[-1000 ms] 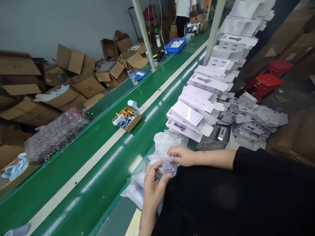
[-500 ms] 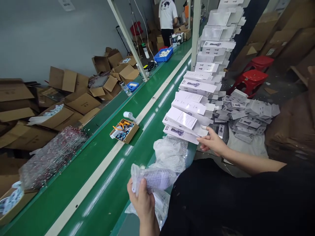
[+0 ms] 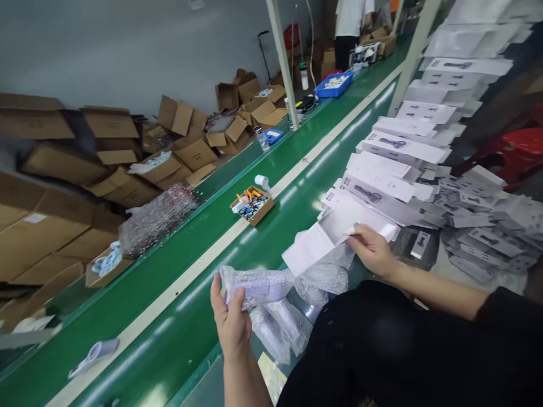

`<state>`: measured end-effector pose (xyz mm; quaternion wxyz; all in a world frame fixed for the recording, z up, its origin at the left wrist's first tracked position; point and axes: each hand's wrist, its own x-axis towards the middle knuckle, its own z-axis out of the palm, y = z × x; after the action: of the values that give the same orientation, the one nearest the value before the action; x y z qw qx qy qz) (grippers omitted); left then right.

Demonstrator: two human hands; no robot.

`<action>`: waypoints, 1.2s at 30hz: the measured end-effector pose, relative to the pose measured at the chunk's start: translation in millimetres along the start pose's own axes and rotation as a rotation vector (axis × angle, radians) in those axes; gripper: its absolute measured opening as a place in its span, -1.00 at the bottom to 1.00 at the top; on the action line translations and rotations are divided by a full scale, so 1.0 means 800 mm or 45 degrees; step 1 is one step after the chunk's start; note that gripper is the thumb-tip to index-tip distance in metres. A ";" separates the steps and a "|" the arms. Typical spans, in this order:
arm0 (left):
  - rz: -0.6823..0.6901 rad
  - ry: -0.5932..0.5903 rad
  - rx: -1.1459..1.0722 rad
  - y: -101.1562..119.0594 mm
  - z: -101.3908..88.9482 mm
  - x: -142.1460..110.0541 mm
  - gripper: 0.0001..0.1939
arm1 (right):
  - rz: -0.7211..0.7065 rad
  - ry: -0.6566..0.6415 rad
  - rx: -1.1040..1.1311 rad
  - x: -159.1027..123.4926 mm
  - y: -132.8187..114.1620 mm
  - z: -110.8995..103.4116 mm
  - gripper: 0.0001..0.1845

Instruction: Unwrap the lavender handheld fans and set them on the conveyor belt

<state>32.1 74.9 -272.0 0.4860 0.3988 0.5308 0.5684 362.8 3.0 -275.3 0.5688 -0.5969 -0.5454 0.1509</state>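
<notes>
My left hand [image 3: 232, 319] grips a bubble-wrapped purple item [image 3: 263, 286] by its left end, above the edge of the green belt. What the item is, the wrap hides. In my right hand [image 3: 372, 249] is a white carton [image 3: 314, 246], pinched at its near side, with the open end and a flap facing the wrapped item. A small gap or light contact lies between the two; I cannot tell which. Beneath them rest several bubble-wrapped items [image 3: 282, 328]. Beyond the carton leans a long row of white printed cartons [image 3: 377, 198].
On the belt [image 3: 212, 294] stand a small cardboard box [image 3: 254, 206] of coloured parts and, at lower left, a pale purple device [image 3: 95, 356]. Cardboard boxes [image 3: 190, 150] line the far side. A carton pile [image 3: 487, 226] and red stool [image 3: 524, 152] are at right. A person [image 3: 350, 22] stands far back.
My right hand has drawn a carton from the row, leftward toward the wrapped item. My left hand still holds that item. The view has turned left, bringing the purple device on the belt into sight.
</notes>
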 end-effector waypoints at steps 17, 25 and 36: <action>-0.186 0.252 -0.250 -0.046 0.055 0.182 -0.62 | -0.499 -1.273 -0.202 0.183 0.133 0.289 -0.49; 0.460 -0.097 1.370 -0.035 0.102 0.148 -0.79 | -0.352 -1.154 0.013 0.135 0.145 0.300 -0.37; 0.490 -0.313 1.747 -0.073 0.137 0.069 -0.64 | -0.123 -1.066 -0.132 0.179 0.147 0.256 -0.52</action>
<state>134.0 150.0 -320.0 0.0736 0.7614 0.6301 0.1336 306.4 254.1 -374.3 0.2738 -0.4857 -0.7635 0.3257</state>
